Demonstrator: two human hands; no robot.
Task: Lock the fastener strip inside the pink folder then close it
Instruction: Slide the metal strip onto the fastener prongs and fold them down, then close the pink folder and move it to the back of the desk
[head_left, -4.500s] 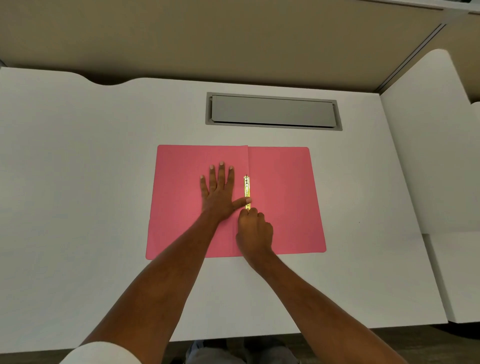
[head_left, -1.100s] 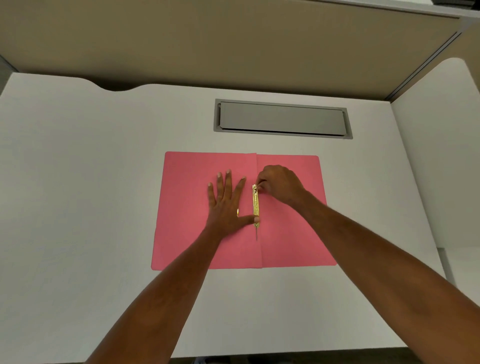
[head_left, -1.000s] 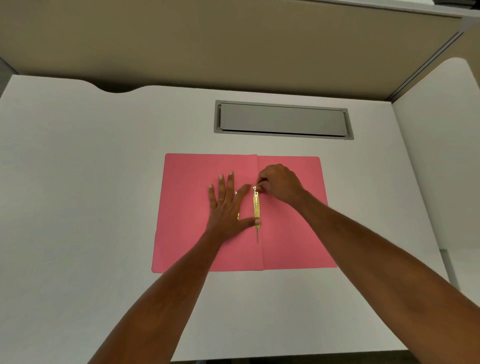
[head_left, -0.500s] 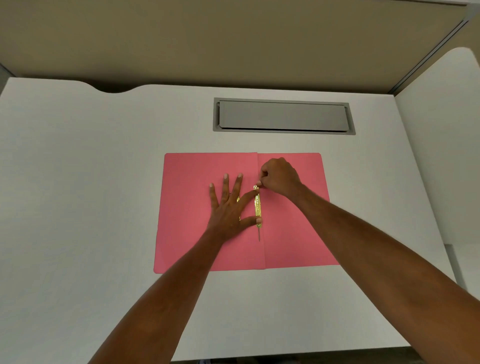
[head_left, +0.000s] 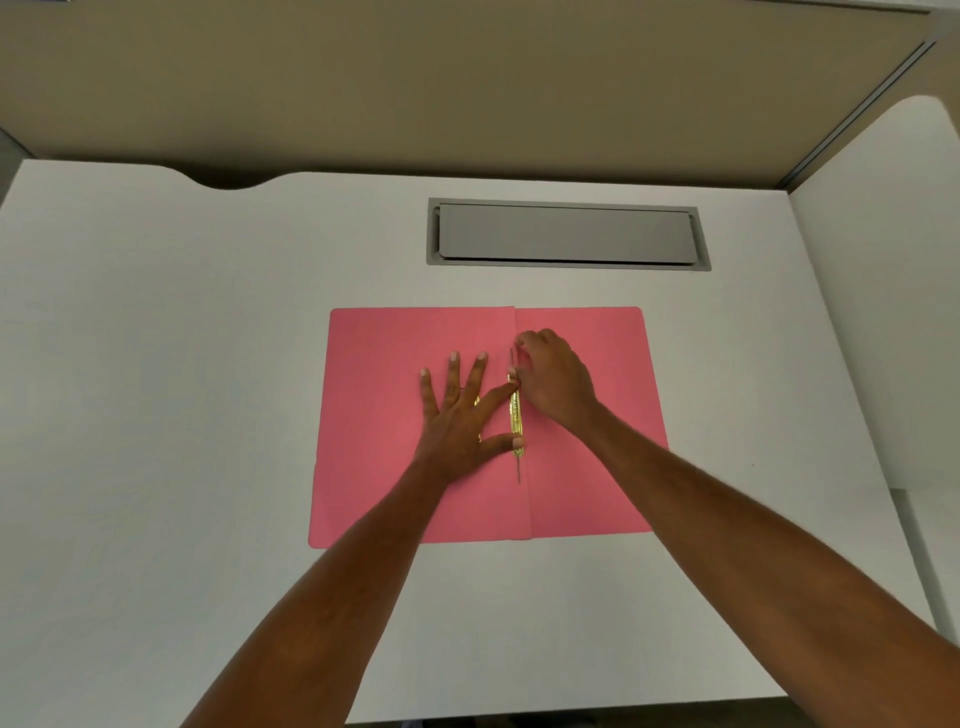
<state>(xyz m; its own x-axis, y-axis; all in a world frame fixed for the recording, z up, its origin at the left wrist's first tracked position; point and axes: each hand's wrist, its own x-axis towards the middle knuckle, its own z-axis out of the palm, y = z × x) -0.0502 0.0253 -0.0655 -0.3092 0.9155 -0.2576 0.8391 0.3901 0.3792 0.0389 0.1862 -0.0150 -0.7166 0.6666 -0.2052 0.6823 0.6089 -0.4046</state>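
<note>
The pink folder (head_left: 395, 467) lies open and flat on the white desk. Along its centre fold runs the gold metal fastener strip (head_left: 515, 415). My left hand (head_left: 462, 415) is spread flat on the left leaf, with index finger and thumb tips touching the strip's upper and lower parts. My right hand (head_left: 553, 382) rests on the right leaf, fingers curled at the strip's far end, where a thin prong shows beside the fingertips. A narrow prong also sticks out below the strip toward me.
A grey recessed cable hatch (head_left: 567, 234) sits in the desk (head_left: 156, 364) behind the folder. A beige partition wall (head_left: 467, 78) rises at the back. A second white desk surface (head_left: 893, 270) adjoins on the right.
My right hand left the strip's near end and crossed to its far end, where its fingers have slid a little further up. The left hand stayed flat, its index finger now on the strip.
</note>
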